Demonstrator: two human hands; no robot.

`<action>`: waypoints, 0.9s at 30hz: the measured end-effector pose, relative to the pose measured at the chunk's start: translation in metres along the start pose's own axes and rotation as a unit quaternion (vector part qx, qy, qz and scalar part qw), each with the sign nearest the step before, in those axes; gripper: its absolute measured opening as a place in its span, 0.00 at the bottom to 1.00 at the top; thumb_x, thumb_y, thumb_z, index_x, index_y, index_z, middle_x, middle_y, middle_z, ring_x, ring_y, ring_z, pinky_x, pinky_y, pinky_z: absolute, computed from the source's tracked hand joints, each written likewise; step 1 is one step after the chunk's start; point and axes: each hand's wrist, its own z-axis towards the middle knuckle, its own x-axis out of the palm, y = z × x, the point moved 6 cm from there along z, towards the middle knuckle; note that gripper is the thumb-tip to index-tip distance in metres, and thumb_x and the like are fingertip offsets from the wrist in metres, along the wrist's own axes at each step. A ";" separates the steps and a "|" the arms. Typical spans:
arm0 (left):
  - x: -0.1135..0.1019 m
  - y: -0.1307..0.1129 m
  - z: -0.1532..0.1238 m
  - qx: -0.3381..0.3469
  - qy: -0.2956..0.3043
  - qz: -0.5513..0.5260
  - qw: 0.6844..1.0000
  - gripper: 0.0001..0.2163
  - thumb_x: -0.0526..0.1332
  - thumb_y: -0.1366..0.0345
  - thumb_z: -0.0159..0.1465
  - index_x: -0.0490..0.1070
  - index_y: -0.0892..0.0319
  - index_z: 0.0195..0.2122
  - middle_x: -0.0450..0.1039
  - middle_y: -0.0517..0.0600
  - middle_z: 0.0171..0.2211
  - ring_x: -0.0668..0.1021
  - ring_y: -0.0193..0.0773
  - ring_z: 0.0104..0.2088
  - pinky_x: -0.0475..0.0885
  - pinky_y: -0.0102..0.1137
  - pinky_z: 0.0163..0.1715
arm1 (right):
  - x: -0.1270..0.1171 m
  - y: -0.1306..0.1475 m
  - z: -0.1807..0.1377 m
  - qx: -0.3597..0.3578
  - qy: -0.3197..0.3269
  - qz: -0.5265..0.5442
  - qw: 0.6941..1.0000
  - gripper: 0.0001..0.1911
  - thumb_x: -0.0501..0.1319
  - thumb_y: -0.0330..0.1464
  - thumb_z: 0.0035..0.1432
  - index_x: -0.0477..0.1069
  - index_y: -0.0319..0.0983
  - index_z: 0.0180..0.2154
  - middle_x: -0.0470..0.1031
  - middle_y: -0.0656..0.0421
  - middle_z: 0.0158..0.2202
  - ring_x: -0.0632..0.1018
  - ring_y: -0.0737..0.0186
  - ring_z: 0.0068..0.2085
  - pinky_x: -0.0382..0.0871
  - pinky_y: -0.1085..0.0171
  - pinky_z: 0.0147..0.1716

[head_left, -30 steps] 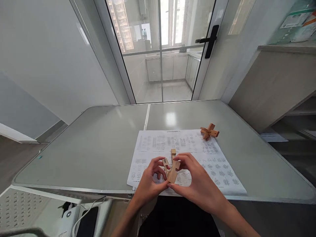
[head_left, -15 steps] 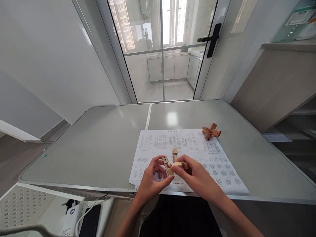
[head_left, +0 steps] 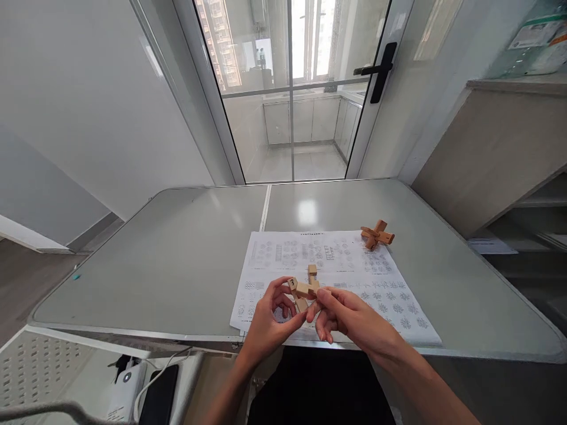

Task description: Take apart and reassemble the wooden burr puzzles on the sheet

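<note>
My left hand (head_left: 271,319) grips a notched wooden puzzle piece (head_left: 293,284) marked "3", held tilted between thumb and fingers. Thumb and index finger of my right hand (head_left: 343,313) pinch the end of a second wooden puzzle piece (head_left: 305,289), whose other end meets the numbered one near its notch. Beyond them a third notched wooden piece (head_left: 312,270) lies on the printed sheet (head_left: 266,268); its near end is partly covered by the piece in my right hand. An assembled wooden burr puzzle (head_left: 377,235), reddish-brown, rests at the sheet's far right corner.
The sheet lies on a grey folding table (head_left: 186,254) with a seam down its middle. Below the left edge, a white power bank (head_left: 126,389) and a black phone (head_left: 160,395) lie with cables. A glass door (head_left: 292,118) stands beyond the table.
My right hand has turned its piece and brought it left against the numbered piece; its lower fingers have loosened and show more. My left hand keeps its hold.
</note>
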 end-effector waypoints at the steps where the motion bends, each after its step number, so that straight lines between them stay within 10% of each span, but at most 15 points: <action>1: 0.000 -0.001 0.000 -0.001 -0.001 -0.003 1.000 0.27 0.70 0.61 0.63 0.63 0.52 0.61 0.76 0.50 0.45 0.76 0.33 0.32 0.72 0.32 0.36 | 0.000 -0.002 0.000 0.001 -0.004 -0.014 1.000 0.25 0.60 0.54 0.67 0.72 0.37 0.40 0.77 0.56 0.36 0.76 0.65 0.28 0.70 0.64 0.29; 12: 0.000 -0.008 -0.002 0.022 0.041 0.045 0.998 0.26 0.76 0.58 0.56 0.71 0.56 0.53 0.72 0.48 0.38 0.73 0.37 0.36 0.70 0.32 0.39 | 0.004 0.006 0.000 -0.018 -0.045 -0.148 0.988 0.26 0.56 0.56 0.68 0.77 0.42 0.38 0.75 0.57 0.42 0.73 0.55 0.46 0.65 0.56 0.53; 21: -0.002 -0.010 -0.002 0.024 0.052 -0.017 0.998 0.21 0.61 0.51 0.70 0.71 0.58 0.57 0.74 0.51 0.40 0.75 0.42 0.41 0.69 0.34 0.47 | 0.013 0.002 0.006 0.000 -0.006 -0.142 0.990 0.27 0.55 0.57 0.68 0.70 0.40 0.34 0.69 0.62 0.27 0.69 0.62 0.32 0.65 0.61 0.39; 27: -0.007 -0.001 0.000 -0.021 0.024 -0.081 0.996 0.16 0.59 0.50 0.72 0.73 0.59 0.42 0.73 0.47 0.31 0.73 0.37 0.33 0.69 0.30 0.39 | 0.015 -0.007 0.002 0.035 0.021 -0.141 0.989 0.28 0.53 0.58 0.69 0.67 0.40 0.35 0.66 0.63 0.26 0.66 0.64 0.31 0.63 0.62 0.38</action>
